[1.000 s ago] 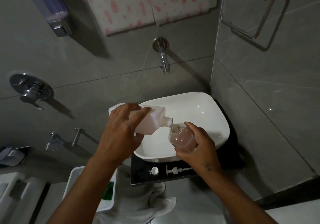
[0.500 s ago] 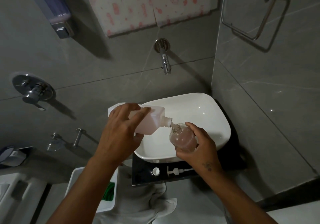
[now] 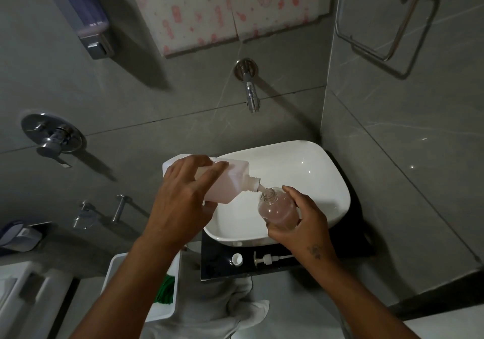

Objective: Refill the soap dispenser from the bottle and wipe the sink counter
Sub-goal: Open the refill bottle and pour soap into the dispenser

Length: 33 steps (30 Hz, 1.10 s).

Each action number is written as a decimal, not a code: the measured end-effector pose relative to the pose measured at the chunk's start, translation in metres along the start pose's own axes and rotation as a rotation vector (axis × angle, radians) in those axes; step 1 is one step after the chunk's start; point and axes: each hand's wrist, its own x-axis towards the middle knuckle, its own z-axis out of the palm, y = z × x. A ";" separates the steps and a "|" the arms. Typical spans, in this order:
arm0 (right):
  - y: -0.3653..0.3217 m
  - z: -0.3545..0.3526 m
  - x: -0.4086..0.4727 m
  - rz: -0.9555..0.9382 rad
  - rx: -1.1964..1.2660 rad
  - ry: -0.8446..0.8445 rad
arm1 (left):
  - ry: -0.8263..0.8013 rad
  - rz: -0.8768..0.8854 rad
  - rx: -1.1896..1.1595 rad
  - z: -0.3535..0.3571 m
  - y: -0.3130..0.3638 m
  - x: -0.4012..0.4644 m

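My left hand (image 3: 180, 202) grips a white refill bottle (image 3: 233, 181) tipped on its side, its threaded neck pointing right. A thin pale stream runs from that neck into the open mouth of a clear round soap dispenser (image 3: 279, 209), partly filled with pinkish liquid. My right hand (image 3: 301, 223) holds the dispenser tilted over the white basin (image 3: 314, 171). On the black counter (image 3: 217, 265) in front of the basin lie the dispenser's pump head (image 3: 269, 258) and a small white cap (image 3: 237, 259).
A chrome tap (image 3: 250, 95) juts from the grey tiled wall above the basin. A wall soap unit (image 3: 90, 16) hangs upper left, a towel ring (image 3: 379, 19) upper right. A white bin (image 3: 162, 296) with something green stands below left. A grey cloth (image 3: 230, 310) hangs below the counter.
Both hands hold nearly the same pose while the liquid keeps flowing. The view has shifted slightly, and the pinkish level in the dispenser looks a little higher.
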 end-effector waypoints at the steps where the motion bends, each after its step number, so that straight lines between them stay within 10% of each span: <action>1: 0.000 0.000 0.000 -0.002 0.001 0.002 | 0.001 0.000 -0.001 0.000 0.000 0.001; 33: 0.008 -0.003 0.004 0.011 0.011 0.011 | -0.005 -0.003 0.000 -0.001 0.006 0.009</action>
